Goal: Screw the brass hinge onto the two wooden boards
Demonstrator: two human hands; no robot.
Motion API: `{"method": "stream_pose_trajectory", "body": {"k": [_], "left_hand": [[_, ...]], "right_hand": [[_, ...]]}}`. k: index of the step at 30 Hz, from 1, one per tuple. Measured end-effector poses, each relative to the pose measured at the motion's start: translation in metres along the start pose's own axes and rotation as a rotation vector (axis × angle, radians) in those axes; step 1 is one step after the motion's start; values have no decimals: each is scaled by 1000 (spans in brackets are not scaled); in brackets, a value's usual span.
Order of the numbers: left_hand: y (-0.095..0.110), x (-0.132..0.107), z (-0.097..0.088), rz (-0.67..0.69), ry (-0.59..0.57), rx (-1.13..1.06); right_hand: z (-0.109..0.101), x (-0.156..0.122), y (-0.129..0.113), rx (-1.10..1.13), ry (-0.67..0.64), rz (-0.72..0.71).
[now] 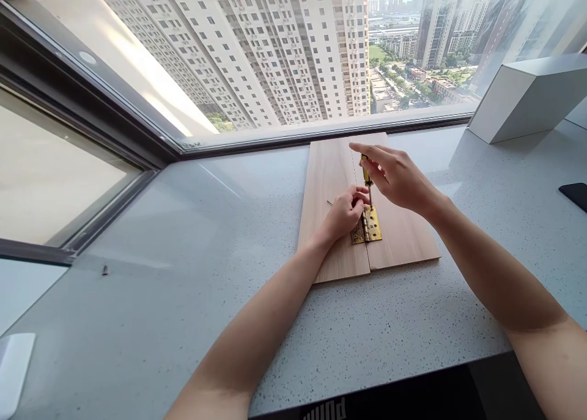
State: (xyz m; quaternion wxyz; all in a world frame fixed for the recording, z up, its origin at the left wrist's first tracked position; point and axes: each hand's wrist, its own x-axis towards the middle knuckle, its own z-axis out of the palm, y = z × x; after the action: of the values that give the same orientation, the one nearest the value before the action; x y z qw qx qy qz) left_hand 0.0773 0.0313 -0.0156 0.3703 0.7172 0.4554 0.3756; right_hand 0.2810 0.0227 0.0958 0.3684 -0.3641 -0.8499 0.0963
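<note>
Two light wooden boards (328,181) lie side by side on the speckled grey counter (229,285). A brass hinge (372,225) spans the seam between them. My right hand (397,176) is closed round a yellow-handled screwdriver (367,176), held upright with its tip down on the hinge. My left hand (345,215) is curled in a pinch beside the screwdriver shaft, resting on the left board at the hinge's left leaf. What the left fingers pinch is too small to make out.
A large window runs along the counter's far edge. A white box (527,96) stands at the back right. A dark flat object (575,195) lies at the right edge. One small screw (105,270) sits on the counter at the left.
</note>
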Motion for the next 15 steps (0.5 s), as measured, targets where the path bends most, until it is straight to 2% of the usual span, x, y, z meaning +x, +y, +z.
{"method": "stream_pose_trajectory", "body": {"k": [2, 6, 11, 15], "left_hand": [[1, 0, 0, 2, 1, 4], [3, -1, -1, -4, 4, 15], [3, -1, -2, -10, 12, 22], [2, 0, -2, -8, 5, 9]], "right_hand": [[2, 1, 3, 11, 5, -15], [9, 2, 5, -85, 109, 49], [7, 0, -4, -196, 63, 57], [-1, 0, -6, -66, 37, 34]]}}
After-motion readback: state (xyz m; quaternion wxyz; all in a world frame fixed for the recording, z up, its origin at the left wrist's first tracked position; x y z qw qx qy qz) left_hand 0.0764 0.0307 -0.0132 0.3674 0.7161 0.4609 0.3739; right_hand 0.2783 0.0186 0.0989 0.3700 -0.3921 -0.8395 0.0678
